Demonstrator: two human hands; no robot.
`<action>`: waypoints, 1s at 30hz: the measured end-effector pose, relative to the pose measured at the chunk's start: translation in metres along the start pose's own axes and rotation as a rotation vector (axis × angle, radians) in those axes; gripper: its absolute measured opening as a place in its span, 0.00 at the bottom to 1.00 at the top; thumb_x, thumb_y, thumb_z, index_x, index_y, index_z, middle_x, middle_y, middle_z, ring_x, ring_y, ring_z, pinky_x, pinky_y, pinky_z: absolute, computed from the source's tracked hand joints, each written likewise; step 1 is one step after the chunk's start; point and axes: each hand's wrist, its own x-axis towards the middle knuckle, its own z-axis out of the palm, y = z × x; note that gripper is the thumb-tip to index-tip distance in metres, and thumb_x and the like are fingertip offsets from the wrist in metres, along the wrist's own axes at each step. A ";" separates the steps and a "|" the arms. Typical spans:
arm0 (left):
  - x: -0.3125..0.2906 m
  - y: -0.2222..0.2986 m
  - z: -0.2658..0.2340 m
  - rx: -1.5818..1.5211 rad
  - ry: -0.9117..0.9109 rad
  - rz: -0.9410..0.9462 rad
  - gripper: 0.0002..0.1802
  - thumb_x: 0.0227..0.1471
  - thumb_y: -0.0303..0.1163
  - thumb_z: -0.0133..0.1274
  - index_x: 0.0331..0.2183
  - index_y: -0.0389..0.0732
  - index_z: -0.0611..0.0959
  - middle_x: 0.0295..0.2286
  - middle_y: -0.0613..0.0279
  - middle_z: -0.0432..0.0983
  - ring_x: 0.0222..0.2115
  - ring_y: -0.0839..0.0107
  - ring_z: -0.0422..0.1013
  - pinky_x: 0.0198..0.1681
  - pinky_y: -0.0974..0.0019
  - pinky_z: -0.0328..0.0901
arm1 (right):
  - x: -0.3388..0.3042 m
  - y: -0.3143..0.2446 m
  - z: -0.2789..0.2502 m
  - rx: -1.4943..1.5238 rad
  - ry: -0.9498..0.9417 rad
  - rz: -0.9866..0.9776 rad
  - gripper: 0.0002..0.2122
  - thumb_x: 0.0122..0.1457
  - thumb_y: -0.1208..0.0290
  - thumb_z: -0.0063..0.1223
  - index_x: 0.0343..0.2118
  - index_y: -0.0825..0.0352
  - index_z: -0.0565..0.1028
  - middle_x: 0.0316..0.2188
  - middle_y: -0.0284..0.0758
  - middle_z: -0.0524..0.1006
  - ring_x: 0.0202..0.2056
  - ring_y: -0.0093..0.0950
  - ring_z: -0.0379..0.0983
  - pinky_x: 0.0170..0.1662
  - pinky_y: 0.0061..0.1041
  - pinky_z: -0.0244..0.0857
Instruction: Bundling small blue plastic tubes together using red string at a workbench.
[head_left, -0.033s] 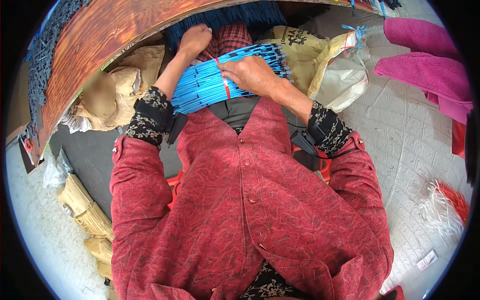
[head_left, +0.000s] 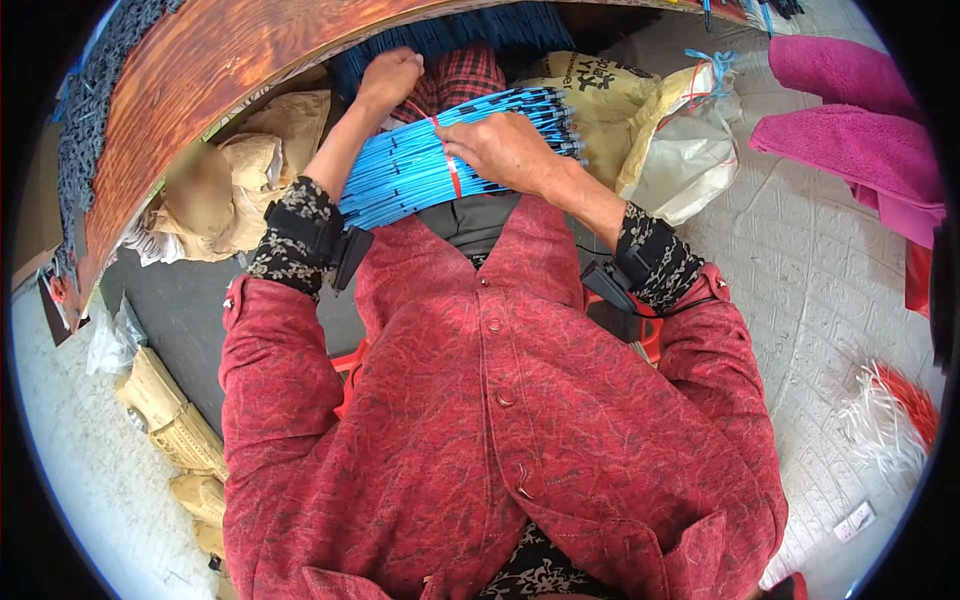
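Across my lap lies a thick bundle of thin blue sticks (head_left: 385,170) with black marks and black-tipped ends toward the right. A narrow red band (head_left: 453,176) runs over the bundle near its middle. My right hand (head_left: 505,150) rests on top of the sticks, its thumb and fingertips pressed together at the band. Beyond the bundle's far side, my left hand (head_left: 390,82) is closed with its fingers curled; what it grips, if anything, is hidden. Red plaid cloth (head_left: 468,75) covers my knees just past the bundle.
A wooden tabletop (head_left: 235,65) curves over the far left, with more blue sticks (head_left: 510,28) below it. Yellowish sacks (head_left: 650,135) stand at the right, crumpled brown paper (head_left: 255,165) at the left. Pink towels (head_left: 850,135) and red and white strands (head_left: 890,420) lie further right.
My left forearm has shifted very slightly. Both hands and the bundle otherwise stay where they were.
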 end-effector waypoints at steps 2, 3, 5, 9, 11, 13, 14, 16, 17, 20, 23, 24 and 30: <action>-0.007 -0.001 -0.011 -0.149 -0.117 -0.094 0.21 0.60 0.47 0.52 0.39 0.38 0.82 0.31 0.58 0.80 0.29 0.65 0.72 0.43 0.55 0.71 | 0.000 0.002 0.002 -0.013 0.003 0.010 0.09 0.61 0.63 0.56 0.36 0.63 0.80 0.23 0.45 0.80 0.26 0.46 0.79 0.29 0.45 0.72; -0.016 0.001 -0.012 -0.239 -0.141 -0.052 0.22 0.62 0.47 0.51 0.44 0.38 0.81 0.30 0.62 0.78 0.30 0.69 0.73 0.40 0.62 0.70 | -0.002 0.002 0.002 -0.019 0.014 0.008 0.08 0.60 0.64 0.56 0.36 0.63 0.80 0.23 0.46 0.80 0.25 0.47 0.79 0.28 0.45 0.71; -0.025 -0.008 -0.015 -0.330 -0.155 -0.015 0.23 0.64 0.47 0.50 0.48 0.37 0.80 0.28 0.66 0.76 0.32 0.74 0.74 0.38 0.69 0.70 | -0.002 0.000 0.005 -0.021 0.021 -0.004 0.08 0.60 0.64 0.56 0.35 0.63 0.79 0.22 0.46 0.80 0.25 0.47 0.79 0.27 0.46 0.71; -0.031 -0.046 -0.037 0.115 0.036 0.098 0.34 0.64 0.53 0.49 0.57 0.33 0.74 0.41 0.50 0.80 0.42 0.66 0.75 0.50 0.62 0.68 | -0.002 -0.001 0.006 -0.029 0.043 -0.017 0.08 0.60 0.65 0.55 0.35 0.63 0.79 0.22 0.45 0.79 0.25 0.47 0.79 0.27 0.45 0.71; -0.041 -0.064 -0.054 0.300 -0.149 0.040 0.36 0.62 0.57 0.50 0.55 0.34 0.78 0.43 0.50 0.81 0.44 0.67 0.74 0.51 0.64 0.67 | -0.002 -0.003 0.007 -0.033 0.037 -0.031 0.08 0.60 0.65 0.54 0.35 0.63 0.79 0.22 0.45 0.79 0.25 0.47 0.79 0.27 0.45 0.71; -0.060 -0.020 -0.045 0.241 -0.314 -0.013 0.35 0.61 0.58 0.51 0.52 0.34 0.81 0.41 0.53 0.81 0.43 0.68 0.75 0.50 0.64 0.67 | -0.006 0.005 0.009 -0.055 0.051 -0.002 0.08 0.60 0.65 0.54 0.34 0.63 0.79 0.21 0.45 0.79 0.24 0.46 0.78 0.26 0.45 0.71; -0.072 0.007 -0.041 0.181 -0.459 -0.075 0.34 0.61 0.58 0.52 0.50 0.35 0.83 0.40 0.55 0.82 0.42 0.70 0.75 0.48 0.64 0.67 | -0.006 0.006 0.008 -0.055 0.057 0.003 0.08 0.60 0.65 0.54 0.34 0.63 0.79 0.21 0.45 0.79 0.24 0.46 0.78 0.26 0.45 0.71; -0.078 0.011 -0.032 0.125 -0.438 -0.156 0.29 0.61 0.54 0.54 0.47 0.37 0.85 0.38 0.61 0.83 0.39 0.74 0.75 0.46 0.66 0.68 | -0.005 0.003 0.009 -0.036 0.078 -0.017 0.07 0.60 0.66 0.54 0.34 0.63 0.79 0.21 0.44 0.79 0.23 0.46 0.78 0.26 0.45 0.71; -0.076 -0.002 -0.025 0.077 -0.386 -0.068 0.27 0.61 0.52 0.55 0.47 0.38 0.85 0.37 0.63 0.83 0.38 0.75 0.74 0.45 0.67 0.68 | -0.004 0.000 0.009 -0.030 0.069 -0.027 0.07 0.60 0.66 0.54 0.34 0.63 0.79 0.21 0.44 0.79 0.23 0.46 0.78 0.26 0.45 0.71; -0.071 -0.007 -0.011 0.090 -0.292 0.047 0.19 0.61 0.44 0.57 0.45 0.38 0.87 0.36 0.64 0.84 0.37 0.77 0.75 0.43 0.69 0.69 | -0.004 0.001 0.010 -0.055 0.048 -0.027 0.07 0.60 0.66 0.53 0.34 0.62 0.78 0.20 0.43 0.79 0.23 0.45 0.78 0.25 0.45 0.71; -0.078 0.005 -0.004 0.079 -0.153 0.152 0.15 0.59 0.37 0.57 0.42 0.38 0.88 0.37 0.60 0.84 0.38 0.73 0.76 0.45 0.67 0.69 | -0.006 0.004 0.011 -0.053 0.072 -0.019 0.06 0.60 0.66 0.53 0.34 0.61 0.78 0.19 0.42 0.78 0.22 0.43 0.78 0.24 0.43 0.71; -0.081 0.005 -0.004 0.079 -0.156 0.152 0.15 0.59 0.37 0.57 0.42 0.38 0.88 0.37 0.60 0.84 0.38 0.73 0.76 0.45 0.67 0.69 | -0.006 0.003 0.010 -0.053 0.071 -0.016 0.06 0.60 0.66 0.53 0.34 0.61 0.78 0.19 0.42 0.78 0.22 0.43 0.78 0.24 0.43 0.71; -0.089 0.001 -0.008 0.000 -0.180 0.228 0.13 0.59 0.35 0.58 0.40 0.37 0.88 0.36 0.60 0.83 0.41 0.71 0.76 0.48 0.66 0.68 | -0.005 0.003 0.012 -0.062 0.078 -0.023 0.06 0.60 0.66 0.54 0.34 0.61 0.79 0.19 0.41 0.78 0.22 0.42 0.78 0.24 0.43 0.71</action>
